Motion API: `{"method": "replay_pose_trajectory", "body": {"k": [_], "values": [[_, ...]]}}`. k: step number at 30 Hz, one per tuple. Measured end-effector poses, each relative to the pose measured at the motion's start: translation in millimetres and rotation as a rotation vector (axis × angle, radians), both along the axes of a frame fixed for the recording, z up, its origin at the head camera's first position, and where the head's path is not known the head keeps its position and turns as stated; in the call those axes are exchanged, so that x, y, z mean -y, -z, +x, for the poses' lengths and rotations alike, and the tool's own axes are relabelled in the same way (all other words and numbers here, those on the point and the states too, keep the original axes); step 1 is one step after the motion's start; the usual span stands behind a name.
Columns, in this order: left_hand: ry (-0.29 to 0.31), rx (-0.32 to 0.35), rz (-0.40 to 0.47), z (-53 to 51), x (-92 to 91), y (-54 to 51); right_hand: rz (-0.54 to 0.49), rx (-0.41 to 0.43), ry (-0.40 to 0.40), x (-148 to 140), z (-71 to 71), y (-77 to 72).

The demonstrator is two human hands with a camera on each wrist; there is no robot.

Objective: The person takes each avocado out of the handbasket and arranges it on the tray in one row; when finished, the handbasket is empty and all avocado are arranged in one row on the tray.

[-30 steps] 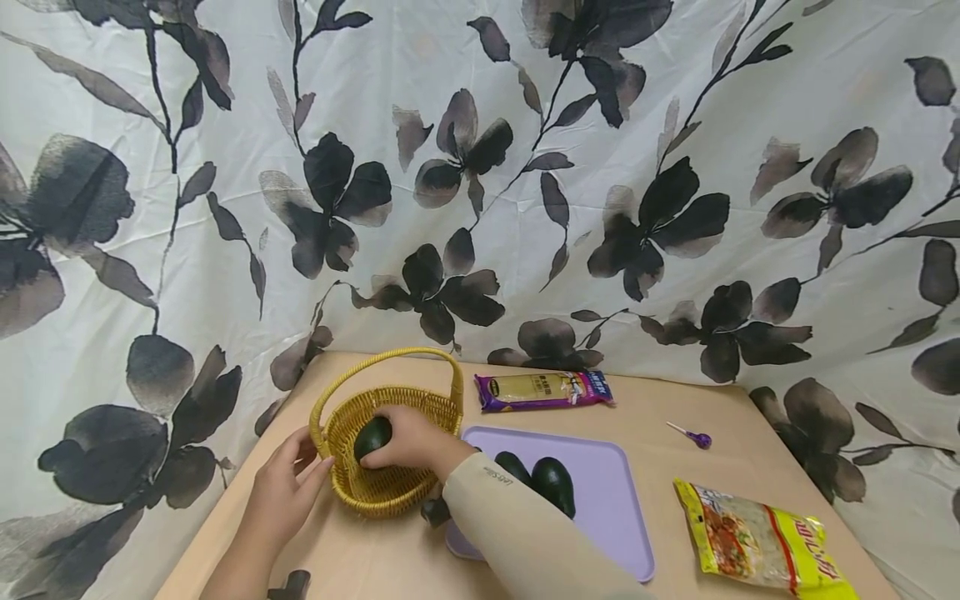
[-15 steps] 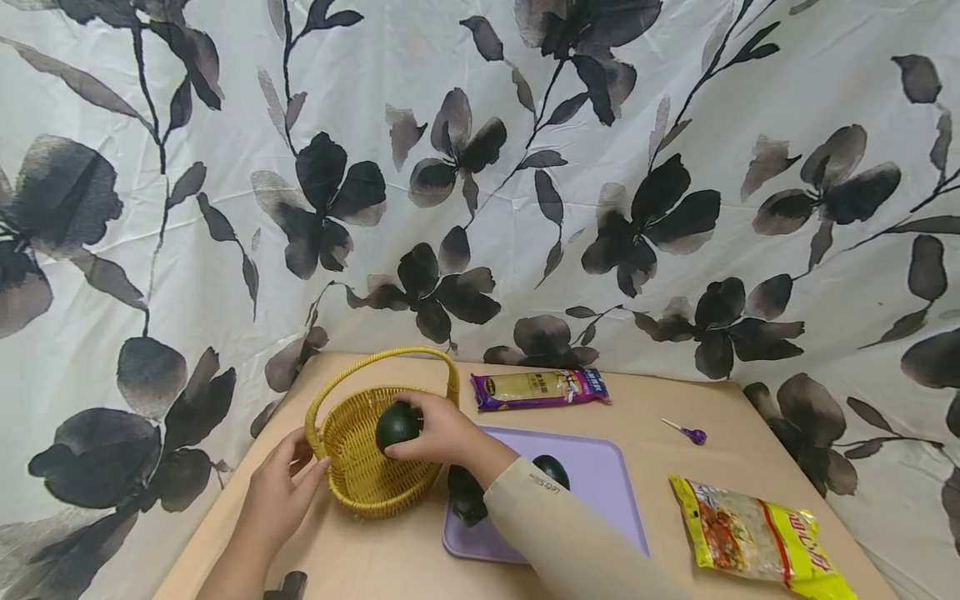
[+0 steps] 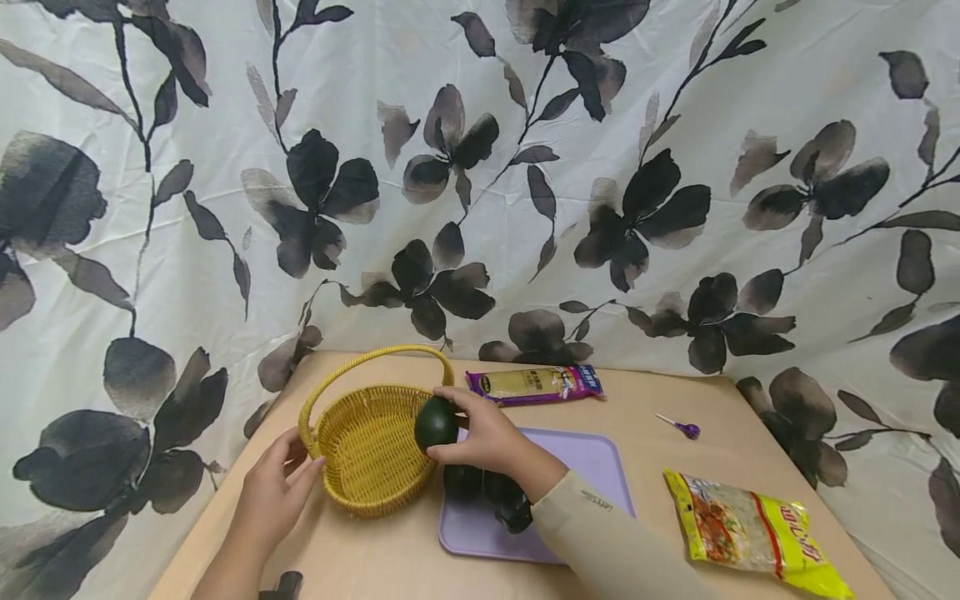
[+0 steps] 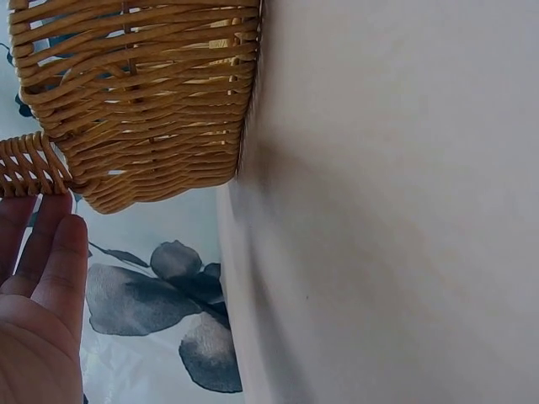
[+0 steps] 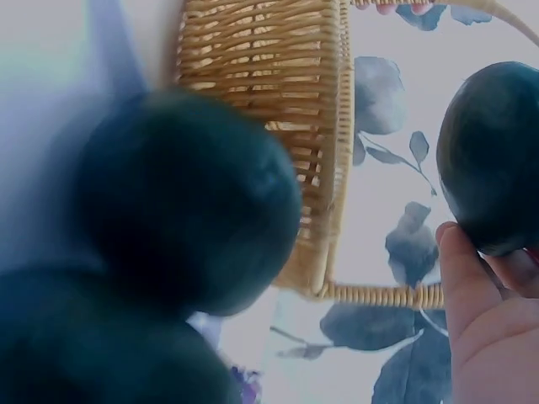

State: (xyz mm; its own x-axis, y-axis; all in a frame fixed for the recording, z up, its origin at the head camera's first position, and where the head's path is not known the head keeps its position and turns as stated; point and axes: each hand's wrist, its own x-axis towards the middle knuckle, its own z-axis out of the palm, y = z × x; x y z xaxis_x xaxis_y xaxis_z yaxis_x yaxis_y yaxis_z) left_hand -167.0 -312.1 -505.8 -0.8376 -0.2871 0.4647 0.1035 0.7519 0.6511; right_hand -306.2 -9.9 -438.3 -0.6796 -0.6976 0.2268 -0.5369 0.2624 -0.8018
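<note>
A yellow wicker basket (image 3: 378, 450) with an arched handle stands on the left of the table; its woven bottom shows. My left hand (image 3: 273, 492) holds the basket at the foot of its handle, thumb in front and fingers behind. In the left wrist view the fingertips (image 4: 63, 219) meet the woven handle foot (image 4: 34, 164). My right hand (image 3: 483, 433) grips a dark green avocado (image 3: 435, 423) above the basket's right rim. Below it, more avocados (image 3: 508, 502) lie on a lilac tray (image 3: 480, 546), partly hidden by the hand and sleeve.
A purple-ended noodle packet (image 3: 532, 384) lies behind the tray. To the right are a purple lollipop (image 3: 687, 430) and a yellow food bag (image 3: 750, 529). A dark object (image 3: 283, 585) shows at the front edge. Floral cloth (image 3: 480, 208) hangs behind the table.
My right hand has carried the avocado up from inside the basket and rightward to its right rim. The left hand has kept its hold on the basket.
</note>
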Motion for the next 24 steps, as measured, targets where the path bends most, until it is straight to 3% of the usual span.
{"method": "replay_pose_trajectory", "body": {"k": [4,24], "values": [[-0.002,0.009,0.007,-0.3,0.3,-0.2,-0.051,-0.012,0.010,-18.8,1.8,1.9],[-0.004,0.005,-0.001,0.2,-0.1,-1.4,-0.104,-0.045,0.152,-105.0,12.1,2.8]]}}
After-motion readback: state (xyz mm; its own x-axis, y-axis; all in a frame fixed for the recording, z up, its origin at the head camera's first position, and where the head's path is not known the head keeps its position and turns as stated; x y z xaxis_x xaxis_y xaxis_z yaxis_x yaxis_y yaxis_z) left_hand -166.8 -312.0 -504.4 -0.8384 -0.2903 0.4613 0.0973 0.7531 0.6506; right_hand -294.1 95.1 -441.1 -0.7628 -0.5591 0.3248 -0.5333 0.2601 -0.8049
